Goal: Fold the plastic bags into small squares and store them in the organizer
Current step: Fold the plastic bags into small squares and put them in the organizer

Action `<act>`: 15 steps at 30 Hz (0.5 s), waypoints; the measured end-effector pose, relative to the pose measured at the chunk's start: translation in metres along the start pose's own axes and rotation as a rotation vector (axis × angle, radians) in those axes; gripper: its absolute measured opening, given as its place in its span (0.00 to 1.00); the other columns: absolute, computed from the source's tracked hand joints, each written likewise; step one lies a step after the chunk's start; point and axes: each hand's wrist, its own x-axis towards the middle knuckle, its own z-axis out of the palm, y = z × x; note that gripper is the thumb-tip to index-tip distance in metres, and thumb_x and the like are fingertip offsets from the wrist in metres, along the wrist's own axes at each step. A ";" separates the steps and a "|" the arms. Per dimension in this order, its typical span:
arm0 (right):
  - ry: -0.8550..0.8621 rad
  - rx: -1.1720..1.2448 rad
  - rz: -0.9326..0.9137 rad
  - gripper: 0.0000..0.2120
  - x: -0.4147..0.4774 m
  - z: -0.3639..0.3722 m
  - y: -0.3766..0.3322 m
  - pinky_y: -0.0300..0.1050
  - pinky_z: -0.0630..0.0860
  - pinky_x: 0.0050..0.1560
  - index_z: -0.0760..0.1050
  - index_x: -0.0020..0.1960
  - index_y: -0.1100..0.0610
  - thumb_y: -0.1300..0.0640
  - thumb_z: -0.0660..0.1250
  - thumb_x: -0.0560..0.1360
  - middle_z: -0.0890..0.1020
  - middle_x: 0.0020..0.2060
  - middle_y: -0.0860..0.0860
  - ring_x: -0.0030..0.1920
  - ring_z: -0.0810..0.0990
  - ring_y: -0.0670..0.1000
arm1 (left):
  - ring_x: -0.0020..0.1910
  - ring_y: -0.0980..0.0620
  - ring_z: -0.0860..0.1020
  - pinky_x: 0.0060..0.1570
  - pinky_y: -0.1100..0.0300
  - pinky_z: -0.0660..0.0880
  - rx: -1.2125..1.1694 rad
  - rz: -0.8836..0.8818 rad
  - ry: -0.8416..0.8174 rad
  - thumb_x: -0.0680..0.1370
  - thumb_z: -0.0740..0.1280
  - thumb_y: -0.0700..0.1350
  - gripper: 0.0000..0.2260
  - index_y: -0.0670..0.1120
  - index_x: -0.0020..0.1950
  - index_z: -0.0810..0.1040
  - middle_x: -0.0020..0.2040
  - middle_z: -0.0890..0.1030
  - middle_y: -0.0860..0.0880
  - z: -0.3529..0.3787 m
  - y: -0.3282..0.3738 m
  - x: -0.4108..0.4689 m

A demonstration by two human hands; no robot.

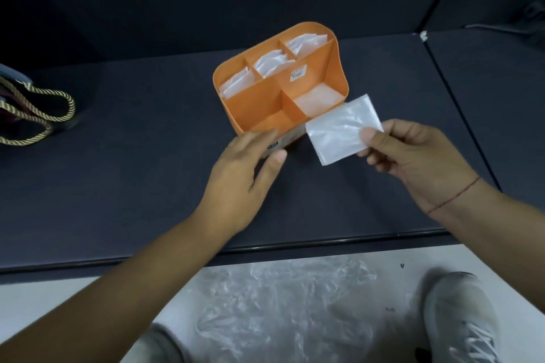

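White, slightly see-through folded plastic bag, pressed into a flat squarish packet, is pinched at its right edge by the right hand: thumb on top, the other fingers curled underneath. The packet hangs in the air just off the near right corner of the orange plastic organizer, with its far edge overlapping the rim there. The organizer has five compartments, three along the back and two in front. All three back ones have white folded bags standing up in them (can't count how many in each), and the front right one has a folded bag lying flat on the bottom. There's a small white sticker on the middle divider. The left hand sits at the near left corner of the organizer, fingers loose and mostly straight against the near wall, not wrapped around anything; it's a bit blurry so hard to say how firmly it touches. All of this is on a dark navy matte tabletop with dark partition panels behind it and to the right. Off at the left edge of the table are gold twisted rope handles of some bag. Down below the table edge is a pale floor with crumpled clear plastic sheeting on it, and two grey sneakers, one on each side of it. Thin thread bracelet on the right wrist.
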 end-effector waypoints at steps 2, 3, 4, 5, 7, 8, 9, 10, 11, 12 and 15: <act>-0.020 0.028 -0.055 0.08 0.002 -0.001 -0.011 0.33 0.72 0.33 0.78 0.39 0.57 0.59 0.67 0.76 0.81 0.29 0.47 0.30 0.74 0.43 | 0.63 0.63 0.68 0.62 0.78 0.60 0.000 0.005 0.002 0.82 0.53 0.60 0.25 0.47 0.72 0.73 0.63 0.72 0.60 0.001 0.007 -0.020; -0.028 0.050 -0.076 0.08 0.006 -0.001 -0.016 0.34 0.72 0.32 0.77 0.39 0.58 0.59 0.67 0.76 0.80 0.28 0.46 0.30 0.73 0.43 | 0.63 0.63 0.69 0.63 0.77 0.60 -0.005 0.002 -0.004 0.82 0.52 0.61 0.26 0.47 0.72 0.73 0.63 0.72 0.60 0.002 0.011 -0.029; -0.032 0.064 -0.091 0.08 0.011 -0.001 -0.020 0.34 0.71 0.32 0.77 0.39 0.58 0.59 0.67 0.76 0.78 0.27 0.46 0.29 0.72 0.43 | 0.64 0.62 0.70 0.63 0.76 0.61 -0.013 -0.005 -0.012 0.82 0.51 0.62 0.27 0.47 0.71 0.73 0.64 0.73 0.59 0.002 0.013 -0.037; -0.029 0.060 -0.098 0.08 0.017 0.001 -0.021 0.35 0.70 0.31 0.77 0.39 0.57 0.58 0.67 0.76 0.76 0.26 0.47 0.28 0.70 0.43 | 0.64 0.60 0.71 0.63 0.74 0.63 -0.021 -0.013 -0.014 0.82 0.51 0.63 0.28 0.47 0.71 0.74 0.64 0.74 0.58 0.003 0.015 -0.043; 0.014 -0.038 -0.080 0.08 0.031 0.007 -0.015 0.35 0.68 0.30 0.78 0.38 0.56 0.58 0.69 0.76 0.73 0.25 0.47 0.27 0.68 0.43 | 0.63 0.56 0.73 0.63 0.67 0.68 0.002 0.005 0.031 0.83 0.52 0.61 0.26 0.46 0.69 0.76 0.64 0.76 0.55 0.001 0.017 -0.049; 0.046 -0.134 -0.063 0.08 0.038 0.011 -0.010 0.34 0.68 0.29 0.78 0.38 0.56 0.58 0.69 0.76 0.73 0.25 0.46 0.26 0.69 0.42 | 0.61 0.53 0.73 0.61 0.62 0.68 0.049 0.026 0.079 0.83 0.53 0.60 0.24 0.46 0.68 0.76 0.63 0.75 0.54 -0.001 0.017 -0.049; 0.074 -0.244 -0.052 0.08 0.044 0.014 -0.005 0.32 0.68 0.30 0.78 0.38 0.55 0.57 0.70 0.76 0.75 0.26 0.44 0.27 0.71 0.41 | 0.61 0.51 0.72 0.61 0.59 0.66 0.115 0.038 0.136 0.83 0.54 0.59 0.23 0.46 0.68 0.76 0.64 0.74 0.52 -0.003 0.016 -0.047; 0.094 -0.346 -0.057 0.08 0.049 0.017 0.000 0.30 0.69 0.31 0.78 0.38 0.55 0.57 0.70 0.75 0.76 0.28 0.44 0.29 0.72 0.41 | 0.62 0.48 0.71 0.62 0.58 0.62 0.185 0.033 0.195 0.82 0.56 0.59 0.23 0.46 0.69 0.74 0.66 0.71 0.50 -0.005 0.014 -0.043; 0.108 -0.436 -0.075 0.08 0.054 0.019 0.003 0.30 0.68 0.33 0.78 0.37 0.54 0.56 0.70 0.74 0.76 0.30 0.44 0.30 0.73 0.41 | 0.65 0.45 0.68 0.65 0.58 0.58 0.245 0.014 0.245 0.81 0.57 0.60 0.24 0.46 0.71 0.72 0.69 0.68 0.47 -0.007 0.013 -0.038; 0.119 -0.515 -0.099 0.08 0.057 0.021 0.005 0.32 0.68 0.34 0.78 0.37 0.53 0.56 0.70 0.74 0.75 0.31 0.44 0.31 0.72 0.42 | 0.70 0.43 0.64 0.69 0.56 0.55 0.287 -0.009 0.272 0.80 0.58 0.62 0.28 0.45 0.73 0.68 0.73 0.64 0.45 -0.009 0.011 -0.033; 0.182 -0.755 -0.167 0.04 0.063 0.027 0.005 0.40 0.69 0.42 0.79 0.42 0.53 0.54 0.70 0.74 0.75 0.43 0.47 0.39 0.74 0.46 | 0.79 0.43 0.50 0.75 0.48 0.47 0.339 -0.044 0.228 0.77 0.57 0.68 0.40 0.43 0.79 0.55 0.79 0.52 0.42 -0.007 0.003 -0.019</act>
